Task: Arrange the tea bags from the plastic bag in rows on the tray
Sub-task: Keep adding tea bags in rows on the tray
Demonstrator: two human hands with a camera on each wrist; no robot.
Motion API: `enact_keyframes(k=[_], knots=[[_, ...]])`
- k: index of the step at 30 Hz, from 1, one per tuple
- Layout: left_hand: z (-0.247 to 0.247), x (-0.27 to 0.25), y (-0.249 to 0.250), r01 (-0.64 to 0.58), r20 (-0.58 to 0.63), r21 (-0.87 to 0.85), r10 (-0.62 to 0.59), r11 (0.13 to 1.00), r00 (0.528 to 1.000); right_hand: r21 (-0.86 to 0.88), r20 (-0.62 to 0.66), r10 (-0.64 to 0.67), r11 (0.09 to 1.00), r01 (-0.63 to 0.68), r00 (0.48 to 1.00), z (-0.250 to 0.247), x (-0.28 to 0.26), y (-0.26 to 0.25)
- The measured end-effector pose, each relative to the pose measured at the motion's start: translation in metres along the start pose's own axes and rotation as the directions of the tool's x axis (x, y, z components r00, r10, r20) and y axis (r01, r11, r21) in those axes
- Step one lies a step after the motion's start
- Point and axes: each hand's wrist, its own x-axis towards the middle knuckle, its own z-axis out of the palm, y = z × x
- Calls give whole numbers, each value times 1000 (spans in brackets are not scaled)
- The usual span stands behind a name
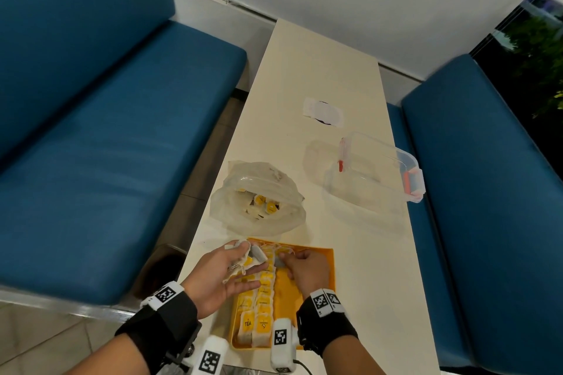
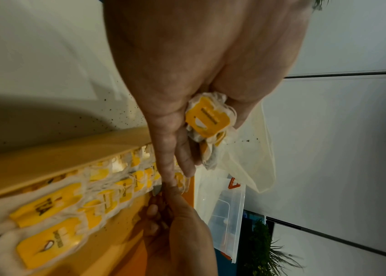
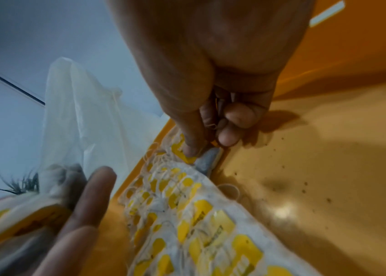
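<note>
An orange tray lies on the near end of the table. Two rows of yellow-tagged tea bags run along its left half. My left hand hovers over the tray's far left corner and holds a small bunch of tea bags between thumb and fingers; the bunch shows crumpled in the left wrist view. My right hand pinches one tea bag at the far end of the second row and presses it onto the tray. The plastic bag stands open just beyond the tray, with more tea bags inside.
A clear plastic box with red clasps lies on the right of the table. A white paper patch lies farther back. Blue benches stand to the left and right. The tray's right half is bare.
</note>
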Motion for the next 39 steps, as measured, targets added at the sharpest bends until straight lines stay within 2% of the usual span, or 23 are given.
enact_keyframes(k=[3, 5, 6, 8, 9, 10, 15, 20, 23, 25, 31, 36, 37, 39], knots=[[1, 1, 5, 20, 9, 3, -20, 1000, 1000, -60, 3, -35, 998, 35, 999, -16, -14, -5], [0, 4, 7, 29, 1, 9, -29, 1000, 1000, -151, -43, -203, 969, 194, 978, -27, -27, -11], [0, 5, 8, 33, 2, 18, -33, 999, 999, -148, -43, -336, 934, 326, 941, -31, -34, -15], [1, 8, 8, 43, 11, 44, -43, 998, 999, -96, 11, -595, 799, 594, 803, -34, -44, -26], [3, 8, 8, 48, 21, 56, -49, 997, 999, -67, 61, -673, 735, 675, 738, -33, -47, -32], [5, 8, 8, 53, 33, 65, -55, 996, 998, -42, 110, -704, 702, 711, 701, -31, -48, -37], [11, 11, 9, 71, 83, 54, -75, 996, 994, -42, 271, -633, 745, 666, 725, -23, -42, -46], [9, 13, 12, 95, 111, -25, -92, 995, 990, -8, 238, -704, 688, 726, 669, -19, -44, -41], [8, 13, 14, 113, 116, -73, -104, 991, 988, 36, 306, -701, 685, 728, 644, -23, -48, -38], [8, 14, 14, 115, 119, -78, -105, 990, 987, -21, 354, -696, 662, 750, 624, -24, -48, -37], [8, 18, 12, 137, 75, -70, -132, 988, 988, -151, 202, -768, 589, 794, 608, -21, -43, -35], [7, 17, 17, 141, 55, -62, -137, 988, 989, -203, 182, -749, 605, 770, 637, -36, -36, -37], [6, 17, 19, 139, 57, -62, -136, 988, 989, -173, 156, -729, 644, 745, 667, -41, -33, -38], [4, 17, 20, 137, 56, -65, -133, 988, 989, -96, 153, -598, 783, 614, 786, -50, -26, -37]])
